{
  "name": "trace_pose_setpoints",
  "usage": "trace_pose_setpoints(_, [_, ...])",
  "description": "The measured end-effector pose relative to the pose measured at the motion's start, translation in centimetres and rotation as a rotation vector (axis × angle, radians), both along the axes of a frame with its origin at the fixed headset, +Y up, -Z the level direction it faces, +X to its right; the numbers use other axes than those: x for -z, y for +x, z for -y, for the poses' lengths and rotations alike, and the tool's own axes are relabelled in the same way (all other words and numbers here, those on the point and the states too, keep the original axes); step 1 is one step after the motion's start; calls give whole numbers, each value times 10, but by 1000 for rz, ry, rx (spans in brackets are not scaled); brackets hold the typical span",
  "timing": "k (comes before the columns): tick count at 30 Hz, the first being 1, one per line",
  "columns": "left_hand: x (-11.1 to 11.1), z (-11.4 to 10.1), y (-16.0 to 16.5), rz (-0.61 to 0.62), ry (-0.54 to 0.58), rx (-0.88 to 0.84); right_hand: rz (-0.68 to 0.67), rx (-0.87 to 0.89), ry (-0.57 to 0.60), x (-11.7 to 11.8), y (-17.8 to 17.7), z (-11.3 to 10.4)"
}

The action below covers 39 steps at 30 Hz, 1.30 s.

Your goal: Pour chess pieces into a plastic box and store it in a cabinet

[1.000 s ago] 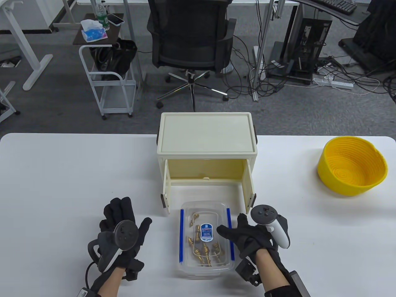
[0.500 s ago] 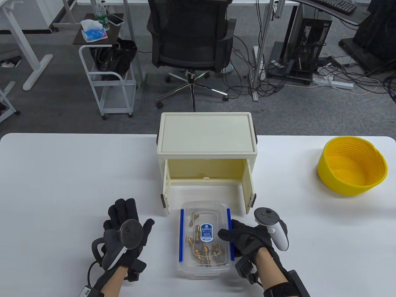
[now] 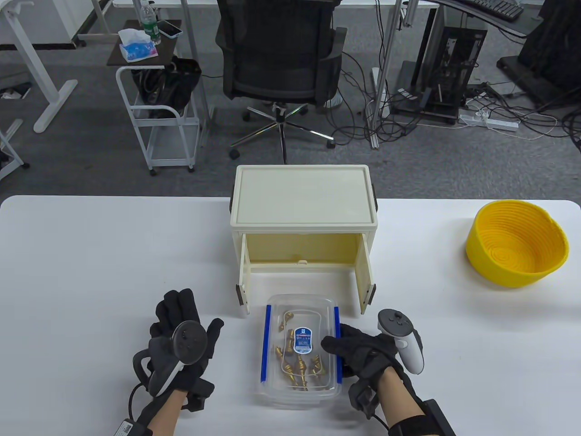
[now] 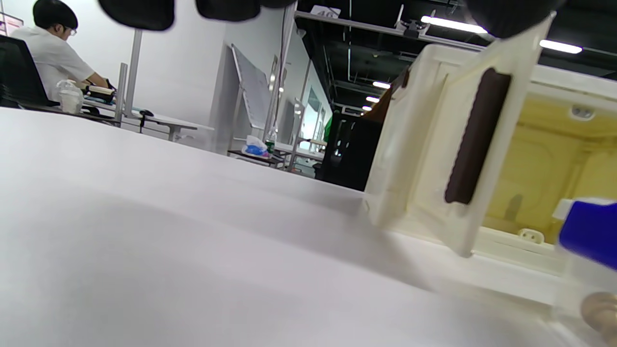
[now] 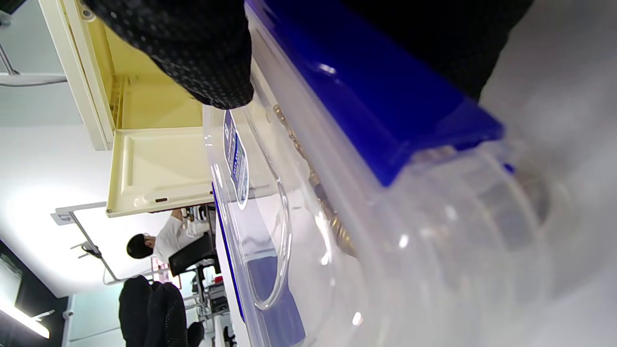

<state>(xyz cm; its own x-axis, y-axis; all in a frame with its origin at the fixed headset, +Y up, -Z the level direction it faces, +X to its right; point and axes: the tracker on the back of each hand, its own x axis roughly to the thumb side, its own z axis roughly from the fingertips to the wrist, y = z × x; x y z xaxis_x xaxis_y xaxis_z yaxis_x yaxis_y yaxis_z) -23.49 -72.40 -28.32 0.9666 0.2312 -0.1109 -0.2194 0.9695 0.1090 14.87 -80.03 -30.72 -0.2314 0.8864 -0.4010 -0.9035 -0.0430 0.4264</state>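
Table view: the right grip point(image 3: 363, 352) is grasping the lidded box point(image 3: 299, 349) of chess pieces point(image 3: 299, 368) at lower centre, before the open cabinet point(image 3: 304, 218). Left grip point(image 3: 181, 349) is resting released on the desk point(image 3: 91, 272), lower left.

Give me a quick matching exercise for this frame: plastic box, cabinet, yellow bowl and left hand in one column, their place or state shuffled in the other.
Things:
1. plastic box
2. cabinet
3. yellow bowl
4. left hand

States:
A. far right of the table, nothing visible inside
B. doors open, interior bare
C. lid on, golden chess pieces inside, right hand on its side
D. flat on the table, touching no object

Pairs: 1-C, 2-B, 3-A, 4-D
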Motion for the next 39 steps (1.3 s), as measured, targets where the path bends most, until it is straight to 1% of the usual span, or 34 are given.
trace_pose_setpoints(4, [1, -1, -4, -15, 6, -9, 48, 70, 3, -4, 1, -1])
trace_pose_setpoints(7, [1, -3, -5, -14, 12, -12, 92, 99, 30, -7, -1, -8])
trace_pose_setpoints(13, [-1, -6, -4, 0, 22, -23, 262, 109, 87, -16, -9, -24])
trace_pose_setpoints(18, [-2, -12, -4, 23, 46, -67, 426, 54, 112, -19, -19, -35])
trace_pose_setpoints(21, [-3, -15, -4, 27, 56, -82, 503, 2, 157, -13, -31, -43])
trace_pose_setpoints(23, [-3, -16, -5, 28, 58, -92, 531, -35, 177, -9, -38, -49])
trace_pose_setpoints(28, [-5, -20, -8, 26, 93, -126, 623, -119, 166, 6, -58, -62])
trace_pose_setpoints(34, [-6, -20, -9, 20, 98, -126, 713, -222, 166, 25, -71, -69])
trace_pose_setpoints(39, [-6, -20, -8, 25, 99, -116, 803, -271, 175, 48, -79, -71])
